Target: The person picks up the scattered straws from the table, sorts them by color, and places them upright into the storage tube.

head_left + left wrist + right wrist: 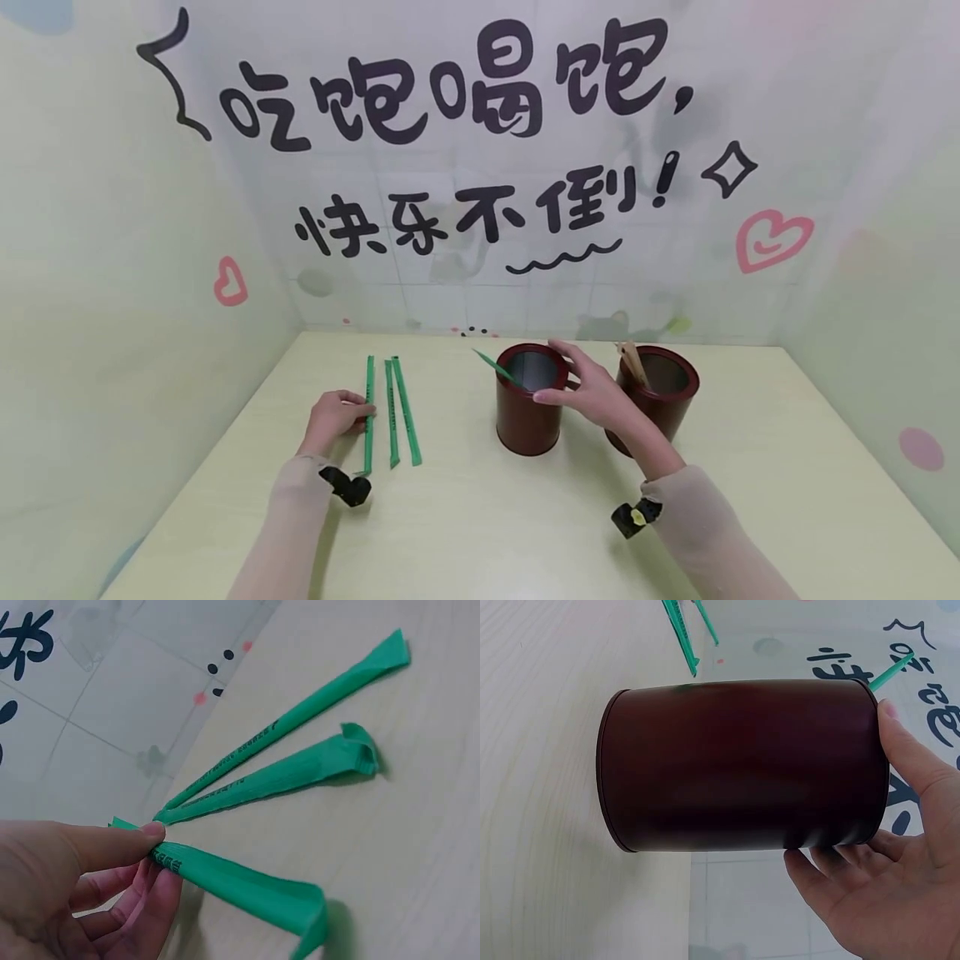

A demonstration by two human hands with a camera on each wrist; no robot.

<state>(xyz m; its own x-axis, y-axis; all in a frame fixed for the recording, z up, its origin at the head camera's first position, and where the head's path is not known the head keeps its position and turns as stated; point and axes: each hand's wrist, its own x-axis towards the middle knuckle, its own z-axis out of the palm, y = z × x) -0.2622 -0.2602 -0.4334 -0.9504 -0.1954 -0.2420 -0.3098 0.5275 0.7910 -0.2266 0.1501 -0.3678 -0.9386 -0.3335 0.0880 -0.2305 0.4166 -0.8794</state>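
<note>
My left hand (339,414) pinches a slim green paper-wrapped straw (240,889) between thumb and fingers, at the left of the table. Two more green wrapped straws (407,417) lie just right of it, close together at their far ends. Dark print runs along the wrappers. With thumb and fingers spread around its rim, my right hand (600,392) grips a dark red-brown canister (527,421) that stands upright and open at the top. Another green straw (493,367) leans out of this canister toward the left; its lower end is hidden inside.
A second dark red-brown canister (663,412) stands to the right, partly behind my right forearm, with pale wooden sticks (632,362) leaning in it. The light wooden table (465,533) ends at a printed back wall (525,300), with side walls left and right.
</note>
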